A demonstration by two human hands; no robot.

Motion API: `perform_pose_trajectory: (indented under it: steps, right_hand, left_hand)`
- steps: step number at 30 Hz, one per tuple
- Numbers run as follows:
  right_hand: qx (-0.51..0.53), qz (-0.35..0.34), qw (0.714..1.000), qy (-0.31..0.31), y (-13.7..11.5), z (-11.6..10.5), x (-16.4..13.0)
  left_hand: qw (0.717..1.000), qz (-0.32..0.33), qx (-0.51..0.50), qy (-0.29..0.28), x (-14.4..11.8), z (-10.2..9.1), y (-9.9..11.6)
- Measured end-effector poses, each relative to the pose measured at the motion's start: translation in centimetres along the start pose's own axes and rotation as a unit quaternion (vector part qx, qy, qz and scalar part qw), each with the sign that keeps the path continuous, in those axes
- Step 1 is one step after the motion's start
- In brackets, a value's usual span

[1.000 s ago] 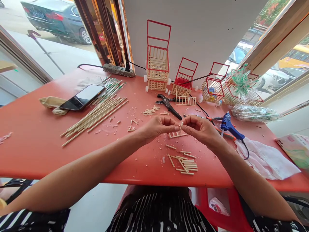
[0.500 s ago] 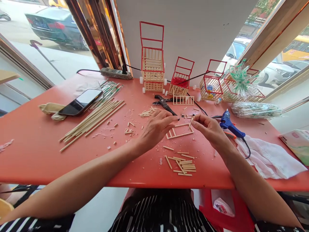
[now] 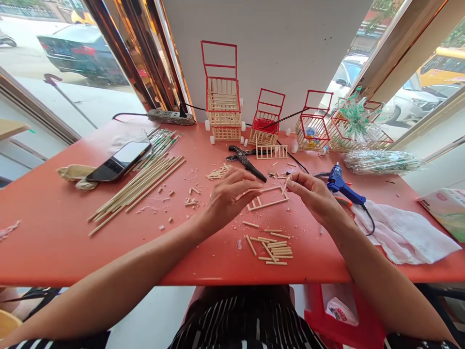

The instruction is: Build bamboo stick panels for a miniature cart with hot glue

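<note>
Pinching short stick (image 3: 286,184) above frame (image 3: 266,198)

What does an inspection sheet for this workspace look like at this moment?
Surface: red table, strewn with wood chips.
Job's things: small stick frame flat on the table; short stick; cut sticks pile.
Clutter: long sticks, phone, pliers, white cloth, model carts.
Grippers: left hand rests on the frame; right hand pinches the short stick.
Cables: glue gun lead; power strip.
Surroundings: windows, parked cars outside.
</note>
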State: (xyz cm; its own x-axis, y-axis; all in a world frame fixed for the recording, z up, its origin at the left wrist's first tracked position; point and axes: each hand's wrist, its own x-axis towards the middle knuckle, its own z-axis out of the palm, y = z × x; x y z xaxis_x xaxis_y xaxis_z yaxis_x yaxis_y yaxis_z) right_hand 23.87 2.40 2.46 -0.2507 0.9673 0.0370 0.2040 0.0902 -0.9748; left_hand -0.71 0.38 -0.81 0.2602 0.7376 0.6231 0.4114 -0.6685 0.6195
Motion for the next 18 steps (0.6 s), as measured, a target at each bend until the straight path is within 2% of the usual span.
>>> perform_pose_trajectory:
  steps: [5,9,14,18]
  right_hand:
    - [-0.001,0.010,1.000,0.022,0.6,-0.4,0.3]
    - [0.021,0.039,0.999,0.020,1.2,-0.6,0.6]
    - [0.043,0.063,0.997,0.030,1.5,-0.7,0.8]
    - [0.076,0.076,0.994,0.034,1.4,-0.6,1.0]
  left_hand:
    - [0.981,-0.115,0.142,-0.057,0.0,-0.6,-2.5]
    - [0.962,-0.168,0.194,-0.097,-0.1,-1.2,-4.1]
    - [0.956,-0.232,0.141,-0.114,0.2,-1.4,-3.5]
    - [0.945,-0.304,0.015,-0.118,0.7,-1.4,-3.4]
